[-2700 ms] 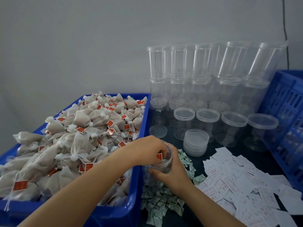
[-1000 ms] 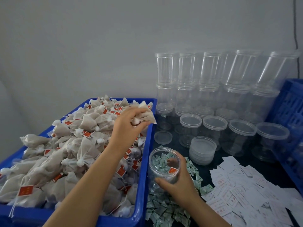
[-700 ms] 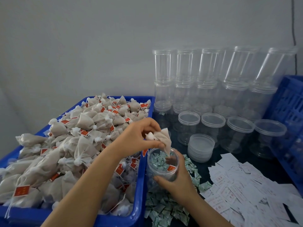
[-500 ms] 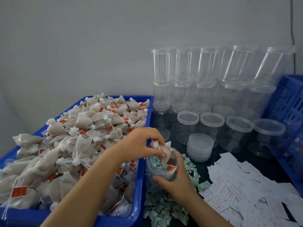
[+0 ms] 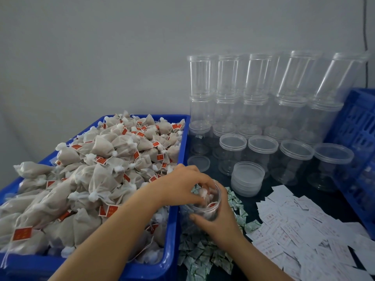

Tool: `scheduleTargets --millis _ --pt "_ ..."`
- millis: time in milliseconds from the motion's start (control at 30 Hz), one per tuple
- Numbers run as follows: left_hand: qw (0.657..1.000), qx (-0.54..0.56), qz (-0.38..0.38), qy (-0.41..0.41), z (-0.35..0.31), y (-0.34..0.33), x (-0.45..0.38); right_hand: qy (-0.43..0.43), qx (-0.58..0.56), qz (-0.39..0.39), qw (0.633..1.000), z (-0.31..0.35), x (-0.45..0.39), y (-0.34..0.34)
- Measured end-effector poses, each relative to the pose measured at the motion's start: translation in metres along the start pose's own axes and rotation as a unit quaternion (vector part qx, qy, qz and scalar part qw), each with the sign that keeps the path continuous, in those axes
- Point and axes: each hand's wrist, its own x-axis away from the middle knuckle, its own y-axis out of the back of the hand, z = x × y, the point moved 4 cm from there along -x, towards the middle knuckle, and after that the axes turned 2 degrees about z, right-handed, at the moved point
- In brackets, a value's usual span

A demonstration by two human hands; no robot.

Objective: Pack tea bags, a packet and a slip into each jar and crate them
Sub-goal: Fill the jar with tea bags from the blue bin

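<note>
A small clear jar (image 5: 205,211) stands on the dark table just right of the blue bin. My right hand (image 5: 220,224) grips its front and right side. My left hand (image 5: 182,184) is over the jar's mouth, fingers curled down inside and pinching a beige tea bag (image 5: 203,193) that sits partly in the jar. A red tag shows through the jar wall. The blue bin (image 5: 175,224) on the left is heaped with tea bags (image 5: 101,169). Green-and-white packets (image 5: 203,255) lie around the jar's base, and white slips (image 5: 304,232) are spread to the right.
Empty clear jars (image 5: 262,155) stand in rows and stacks at the back against the wall. A stack of clear lids (image 5: 247,179) sits behind the held jar, with a single lid (image 5: 198,163) to its left. A blue slatted crate (image 5: 360,138) stands at the right edge.
My left hand lifted a tea bag from the bin, carried it right and lowered it into the jar's mouth. My right hand kept hold of the jar.
</note>
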Motion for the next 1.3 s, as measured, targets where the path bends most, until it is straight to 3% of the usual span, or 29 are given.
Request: scheduleTargets --millis 667,767,867,967,1033,1300 --pt "0.999 -0.027 0.018 0.008 -0.001 -0.002 -0.003 -0.001 -0.016 -0.007 1.000 -0.007 -0.002 -0.001" --pt "1.000 0.030 0.000 -0.003 0.000 0.001 -0.001 -0.003 -0.015 0.000 1.000 -0.009 -0.002 -0.001" --pt "0.993 0.085 -0.088 0.004 0.008 0.014 0.002 -0.008 0.009 -0.016 1.000 -0.006 0.000 -0.001" --pt "0.972 0.055 -0.219 0.070 0.033 0.032 0.010 -0.020 0.036 -0.030 0.999 -0.007 0.002 0.001" --pt "0.955 0.032 -0.259 0.138 0.053 0.037 0.015 -0.020 0.052 -0.031 0.998 -0.010 0.003 0.002" --pt "0.894 -0.120 -0.179 0.394 0.108 0.017 0.025 -0.018 0.059 -0.029 0.998 -0.014 0.002 0.004"
